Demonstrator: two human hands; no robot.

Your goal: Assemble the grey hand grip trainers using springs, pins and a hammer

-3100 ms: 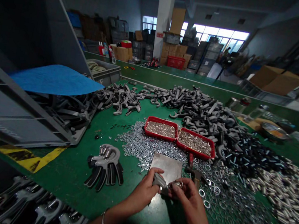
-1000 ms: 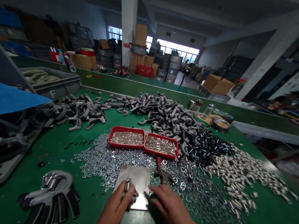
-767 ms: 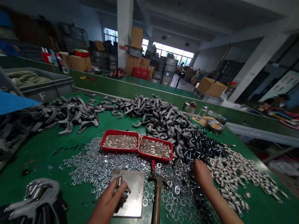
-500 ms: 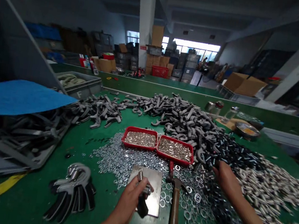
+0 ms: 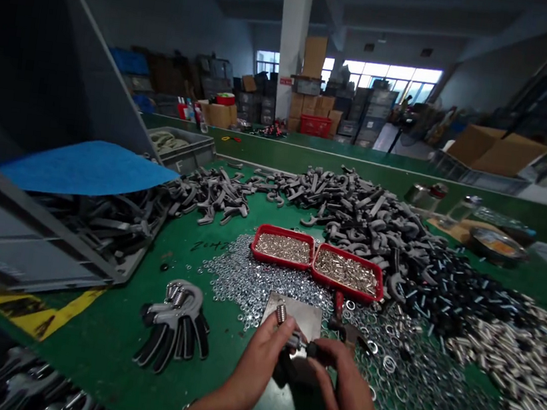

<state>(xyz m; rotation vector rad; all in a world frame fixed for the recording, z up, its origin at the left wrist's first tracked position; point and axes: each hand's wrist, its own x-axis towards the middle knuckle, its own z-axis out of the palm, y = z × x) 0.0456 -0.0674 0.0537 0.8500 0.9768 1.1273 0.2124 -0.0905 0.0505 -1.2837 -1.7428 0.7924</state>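
Observation:
My left hand [image 5: 255, 361] is closed round a grey metal handle [image 5: 286, 367] with a dark grip, and a coiled spring [image 5: 281, 312] stands up by its thumb. My right hand [image 5: 349, 393] pinches a black-headed screw [image 5: 311, 349] at the handle's metal end; whether it has entered the part cannot be made out. Both hands are over a flat metal plate [image 5: 308, 312]. Just beyond my right hand lies a hammer [image 5: 350, 335], partly covered by it. To the left, several grey-and-black handles with springs [image 5: 177, 323] lie grouped on the green table.
Two red trays [image 5: 282, 261] of small metal pins stand mid-table, with small nuts [image 5: 243, 282] and washers [image 5: 388, 363] around. Behind is a heap of grey castings [image 5: 354, 205]. Black-headed screws [image 5: 445, 281] and metal sleeves [image 5: 496, 349] lie right. A grey crate [image 5: 69, 259] stands left.
My right hand has come from the pile of black-headed screws to my left hand, bringing one screw to the handle. The view has swung slightly left.

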